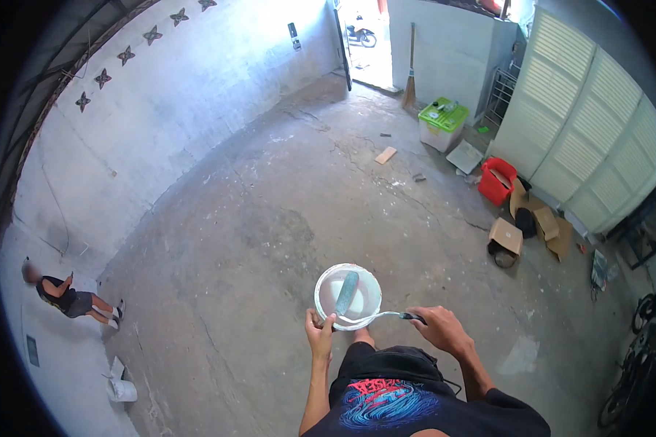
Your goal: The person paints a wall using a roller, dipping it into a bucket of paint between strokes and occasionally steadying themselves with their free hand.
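A white bucket (370, 293) is in front of my body, low in the middle of the head view. A paint roller with a grey-green sleeve (348, 291) leans into its opening, and the pale bent frame crosses the near rim. My right hand (442, 331) is closed around the roller's dark handle, to the right of the bucket. At the bucket's left near rim, my left hand (319, 333) grips the edge, thumb up near the roller's frame. Part of its fingers is hidden behind the bucket wall.
A person (69, 297) stands by the left wall near another white bucket (124, 391). On the right are a green-lidded bin (442, 125), a red container (496, 182), cardboard boxes (505, 237) and white louvred panels (598, 116). A broom (410, 80) leans near the open doorway.
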`<move>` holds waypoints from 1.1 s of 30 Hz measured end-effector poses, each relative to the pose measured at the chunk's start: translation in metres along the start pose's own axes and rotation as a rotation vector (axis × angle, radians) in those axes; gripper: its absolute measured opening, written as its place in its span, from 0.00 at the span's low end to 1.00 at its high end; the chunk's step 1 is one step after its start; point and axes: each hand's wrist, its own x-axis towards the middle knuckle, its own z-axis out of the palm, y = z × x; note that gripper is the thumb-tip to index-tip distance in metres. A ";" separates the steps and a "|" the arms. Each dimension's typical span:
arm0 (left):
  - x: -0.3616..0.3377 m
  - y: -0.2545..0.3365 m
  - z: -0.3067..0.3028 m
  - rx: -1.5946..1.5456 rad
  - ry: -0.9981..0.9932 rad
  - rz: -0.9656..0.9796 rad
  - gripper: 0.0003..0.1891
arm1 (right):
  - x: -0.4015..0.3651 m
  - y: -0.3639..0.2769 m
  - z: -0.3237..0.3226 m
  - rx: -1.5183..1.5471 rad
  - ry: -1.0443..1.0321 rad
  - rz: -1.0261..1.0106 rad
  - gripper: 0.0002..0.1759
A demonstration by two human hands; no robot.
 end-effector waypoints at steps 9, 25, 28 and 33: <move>0.229 -0.013 0.048 0.016 -0.043 0.001 0.18 | 0.194 0.031 -0.022 0.193 0.166 0.090 0.16; 0.567 0.025 0.135 -0.041 0.021 -0.015 0.17 | 0.530 0.052 -0.073 0.322 0.424 0.099 0.15; 0.631 0.033 0.155 -0.019 0.019 -0.026 0.16 | 0.610 0.059 -0.087 0.345 0.399 0.058 0.15; 0.741 0.064 0.203 -0.088 0.034 -0.041 0.16 | 0.752 0.065 -0.132 0.289 0.285 0.047 0.15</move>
